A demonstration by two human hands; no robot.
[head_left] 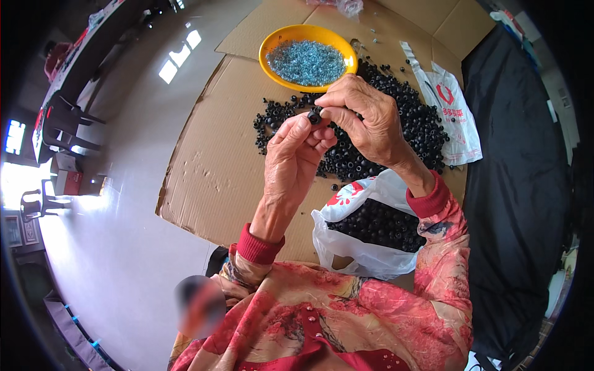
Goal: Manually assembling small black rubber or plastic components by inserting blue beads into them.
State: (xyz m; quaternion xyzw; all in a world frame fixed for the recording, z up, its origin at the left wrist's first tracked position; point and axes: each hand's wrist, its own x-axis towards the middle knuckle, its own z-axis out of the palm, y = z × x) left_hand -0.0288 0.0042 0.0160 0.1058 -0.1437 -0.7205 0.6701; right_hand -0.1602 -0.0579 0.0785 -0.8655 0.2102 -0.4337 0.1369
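- Your red-and-tan patterned top (pixel 383 309) fills the lower middle, its red cuffs at both wrists.
- Brown cardboard (pixel 210 148) lies spread out beyond you as the work surface.
- Black sheet (pixel 513 154) runs along your right side, past the cardboard's edge.
- Loose pile of black beads (pixel 424 117), many with visible holes, lies on the cardboard beyond and beneath your hands.
- Open white plastic bag (pixel 365 267), holding more black beads, sits between your forearms.
- Flat white bag with red print (pixel 456 133) lies right of the pile.
- Yellow dish (pixel 351 62) of small clear-blue beads (pixel 306 62) stands at the pile's far edge.
- Your left hand (pixel 288 157) pinches one black piece between thumb and forefinger, other fingers curled.
- Your right hand (pixel 374 120) brings thumb and forefinger together beside it; you cannot tell whether they grip anything.
- Black piece (pixel 314 117): raised above the pile, at your left fingertips.
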